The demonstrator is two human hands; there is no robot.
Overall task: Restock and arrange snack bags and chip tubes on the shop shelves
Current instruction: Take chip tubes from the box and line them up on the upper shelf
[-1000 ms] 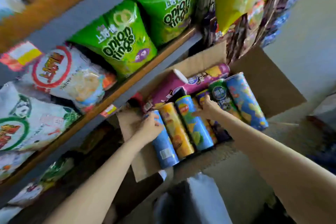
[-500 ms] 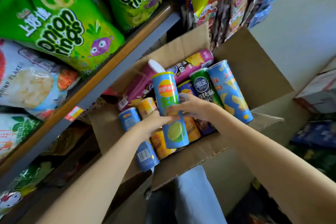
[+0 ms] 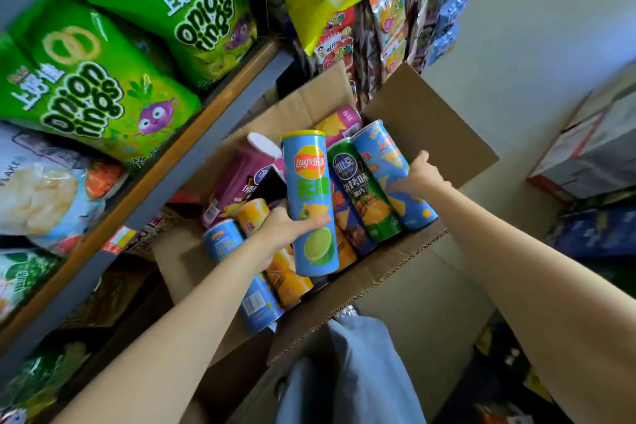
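At centre frame, the left hand [image 3: 289, 229] now grips the lime chip tube [image 3: 311, 203] alone, lifted upright above the cardboard box [image 3: 430, 120]. The right hand [image 3: 418, 177] has let go and reaches, fingers loose, onto a blue tube [image 3: 385, 162] still boxed; shelving looks next.

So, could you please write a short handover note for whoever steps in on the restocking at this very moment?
Left hand: grips the lime Lay's tube, lifted out above the cardboard box.
Right hand: rests on the light blue tube at the right side of the box; I cannot tell whether it grips it.
In the box: a green tube, pink tubes, orange tubes and a blue tube, all lying down.
Shelf on the left holds onion rings bags.
Done: one tube picked. Left: shelve it, then empty the box.
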